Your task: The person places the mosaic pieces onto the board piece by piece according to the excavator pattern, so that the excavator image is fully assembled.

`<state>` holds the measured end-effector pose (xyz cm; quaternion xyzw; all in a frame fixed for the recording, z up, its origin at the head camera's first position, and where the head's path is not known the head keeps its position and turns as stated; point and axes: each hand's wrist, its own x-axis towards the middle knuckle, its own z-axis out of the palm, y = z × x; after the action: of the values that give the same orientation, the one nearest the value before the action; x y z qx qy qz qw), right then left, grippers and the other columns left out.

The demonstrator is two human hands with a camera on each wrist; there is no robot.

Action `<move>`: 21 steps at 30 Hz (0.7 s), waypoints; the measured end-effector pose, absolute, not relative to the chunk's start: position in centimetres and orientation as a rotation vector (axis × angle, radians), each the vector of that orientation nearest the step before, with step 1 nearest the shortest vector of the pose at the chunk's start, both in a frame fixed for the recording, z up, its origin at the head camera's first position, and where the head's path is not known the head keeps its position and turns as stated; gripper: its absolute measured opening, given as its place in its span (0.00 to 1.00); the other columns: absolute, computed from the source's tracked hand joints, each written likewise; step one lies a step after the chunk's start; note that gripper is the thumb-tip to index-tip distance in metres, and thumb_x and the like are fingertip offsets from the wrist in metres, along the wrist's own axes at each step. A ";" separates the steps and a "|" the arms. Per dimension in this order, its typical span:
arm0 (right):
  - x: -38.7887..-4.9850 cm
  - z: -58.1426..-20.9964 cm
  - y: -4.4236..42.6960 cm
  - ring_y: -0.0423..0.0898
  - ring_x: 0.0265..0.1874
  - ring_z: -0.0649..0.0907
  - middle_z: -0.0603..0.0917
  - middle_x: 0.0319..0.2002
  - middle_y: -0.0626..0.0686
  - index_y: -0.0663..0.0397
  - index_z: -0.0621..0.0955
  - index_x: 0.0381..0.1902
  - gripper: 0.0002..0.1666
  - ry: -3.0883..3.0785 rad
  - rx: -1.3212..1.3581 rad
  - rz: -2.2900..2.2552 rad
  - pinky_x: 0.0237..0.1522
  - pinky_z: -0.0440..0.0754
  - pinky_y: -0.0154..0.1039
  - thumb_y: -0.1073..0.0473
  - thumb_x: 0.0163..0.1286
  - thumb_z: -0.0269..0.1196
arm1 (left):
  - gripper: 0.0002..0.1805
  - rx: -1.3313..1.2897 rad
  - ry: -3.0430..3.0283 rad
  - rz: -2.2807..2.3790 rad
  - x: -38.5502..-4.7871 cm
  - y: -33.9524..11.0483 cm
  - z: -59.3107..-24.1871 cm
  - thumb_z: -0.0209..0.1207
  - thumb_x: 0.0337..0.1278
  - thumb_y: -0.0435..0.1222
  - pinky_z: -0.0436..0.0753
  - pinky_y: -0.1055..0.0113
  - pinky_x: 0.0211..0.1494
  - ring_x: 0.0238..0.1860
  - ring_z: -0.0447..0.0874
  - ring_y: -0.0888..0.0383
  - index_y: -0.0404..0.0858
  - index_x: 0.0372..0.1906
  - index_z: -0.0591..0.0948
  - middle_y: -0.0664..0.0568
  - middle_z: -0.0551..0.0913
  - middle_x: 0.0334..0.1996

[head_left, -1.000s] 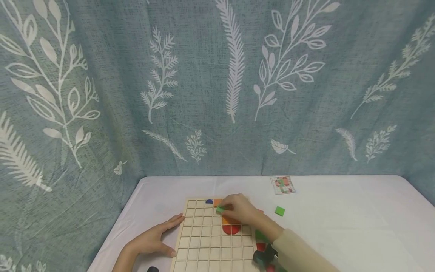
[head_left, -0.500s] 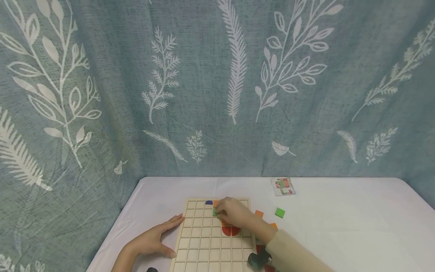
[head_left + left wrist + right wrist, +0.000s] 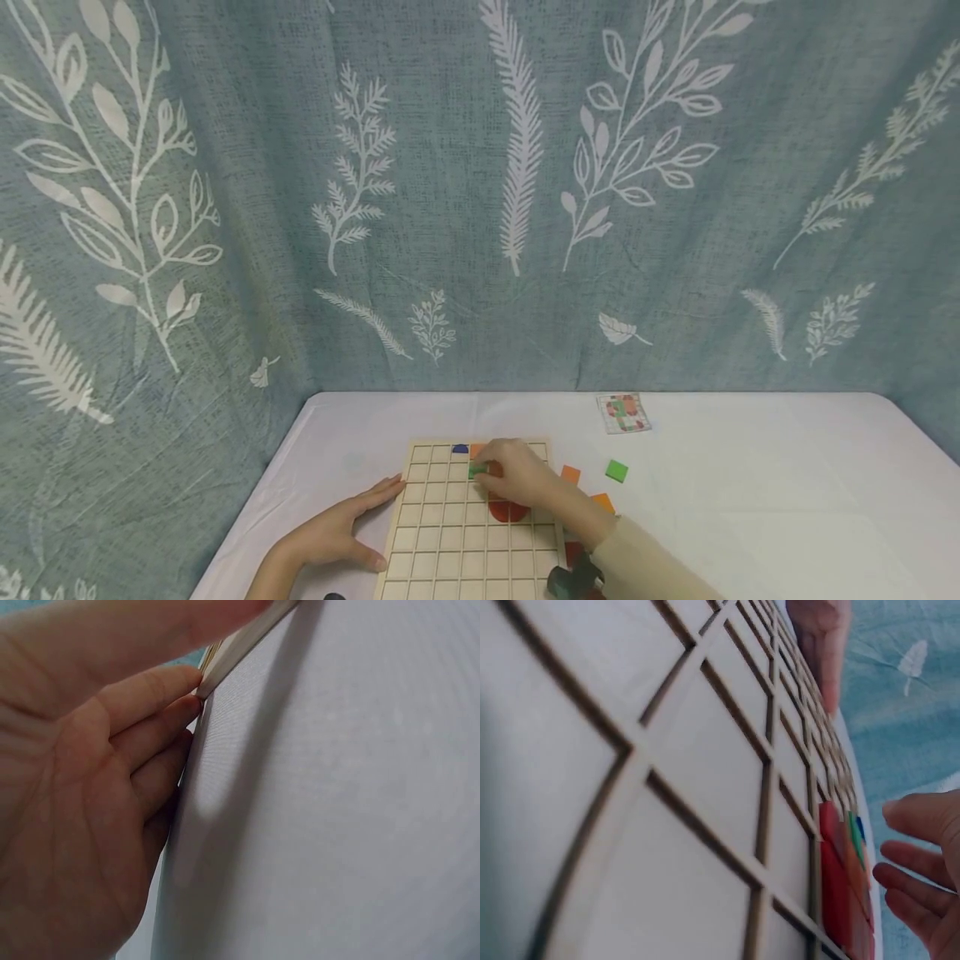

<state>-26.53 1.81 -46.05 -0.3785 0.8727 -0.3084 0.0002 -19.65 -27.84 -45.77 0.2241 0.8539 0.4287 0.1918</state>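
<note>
A pale wooden grid board (image 3: 442, 542) lies on the white table. My left hand (image 3: 337, 527) rests along its left edge, fingers extended and thumb spread, fingertips touching the rim in the left wrist view. Over the board's upper right is my right hand (image 3: 517, 473), beside a green square tile (image 3: 475, 472) lying in a cell. In the right wrist view, the right thumb and fingers are apart, with nothing between them. An orange tile (image 3: 476, 451) and a blue half-round tile (image 3: 461, 448) sit in the top row. Red rounded tiles (image 3: 510, 512) lie below the right hand.
To the board's right lie a loose green tile (image 3: 617, 471) and orange tiles (image 3: 603, 502), with red pieces (image 3: 574, 553) partly under the right forearm. A patterned card (image 3: 624, 413) lies near the table's back edge. Behind hangs a blue-green leaf-print curtain (image 3: 450, 208).
The green tile, pinched in my right fingertips a second ago, now lies in a board cell left of the hand. The right hand shifted slightly left and down. My left hand stayed in place.
</note>
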 end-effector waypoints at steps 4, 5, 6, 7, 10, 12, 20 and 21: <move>-26.4 -45.9 2.4 0.43 0.45 0.82 0.85 0.41 0.48 0.54 0.84 0.41 0.10 2.672 -1.182 -1.113 0.46 0.77 0.34 0.60 0.63 0.62 | 0.52 0.629 2.394 1.208 -19.6 -27.9 -45.8 0.71 0.33 0.44 0.50 0.82 0.60 0.71 0.44 0.52 0.40 0.70 0.60 0.41 0.51 0.71; -26.4 -45.9 2.6 0.43 0.44 0.82 0.85 0.41 0.48 0.55 0.84 0.41 0.10 2.650 -1.182 -1.144 0.46 0.77 0.35 0.60 0.63 0.62 | 0.52 0.627 2.389 1.216 -19.6 -27.9 -45.8 0.71 0.33 0.43 0.50 0.82 0.60 0.71 0.44 0.55 0.40 0.70 0.60 0.41 0.51 0.71; -26.4 -45.8 2.8 0.43 0.43 0.82 0.85 0.41 0.48 0.55 0.84 0.42 0.10 2.639 -1.180 -1.167 0.45 0.78 0.34 0.59 0.63 0.62 | 0.52 0.626 2.387 1.217 -19.6 -27.9 -45.8 0.71 0.33 0.43 0.50 0.82 0.60 0.71 0.43 0.57 0.40 0.70 0.60 0.41 0.51 0.71; -26.3 -45.8 3.1 0.43 0.42 0.82 0.85 0.41 0.49 0.55 0.84 0.42 0.11 2.632 -1.187 -1.186 0.43 0.78 0.34 0.60 0.63 0.62 | 0.52 0.624 2.387 1.217 -19.6 -27.9 -45.8 0.71 0.33 0.43 0.50 0.82 0.60 0.71 0.43 0.57 0.40 0.70 0.60 0.41 0.51 0.71; -26.2 -45.7 3.9 0.42 0.37 0.82 0.85 0.39 0.50 0.57 0.84 0.41 0.11 2.618 -1.181 -1.217 0.39 0.78 0.33 0.60 0.62 0.62 | 0.52 0.621 2.386 1.215 -19.7 -27.8 -45.8 0.71 0.33 0.43 0.51 0.77 0.63 0.71 0.43 0.51 0.40 0.70 0.59 0.41 0.51 0.71; -26.1 -45.6 4.6 0.42 0.34 0.81 0.85 0.37 0.50 0.58 0.84 0.41 0.11 2.612 -1.156 -1.237 0.38 0.78 0.33 0.60 0.61 0.63 | 0.52 0.620 2.389 1.211 -19.7 -27.8 -45.9 0.71 0.33 0.43 0.51 0.75 0.64 0.71 0.43 0.48 0.40 0.70 0.59 0.41 0.51 0.71; -25.3 -45.5 8.4 0.47 0.40 0.83 0.85 0.42 0.51 0.56 0.83 0.44 0.13 2.644 -0.944 -1.276 0.41 0.79 0.38 0.59 0.62 0.62 | 0.52 0.621 2.380 1.223 -19.7 -27.9 -45.9 0.71 0.33 0.44 0.49 0.84 0.59 0.71 0.42 0.55 0.40 0.70 0.59 0.41 0.50 0.71; -25.1 -45.5 8.9 0.48 0.40 0.83 0.85 0.43 0.52 0.57 0.83 0.44 0.13 2.644 -0.930 -1.287 0.41 0.80 0.38 0.60 0.62 0.62 | 0.52 0.623 2.382 1.222 -19.8 -28.0 -45.9 0.71 0.33 0.44 0.49 0.84 0.59 0.71 0.42 0.54 0.40 0.70 0.59 0.41 0.50 0.71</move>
<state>-25.14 8.89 -45.48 -0.3015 0.8568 -0.4172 0.0288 -19.75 -27.96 -45.94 0.2224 0.8499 0.4361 0.1949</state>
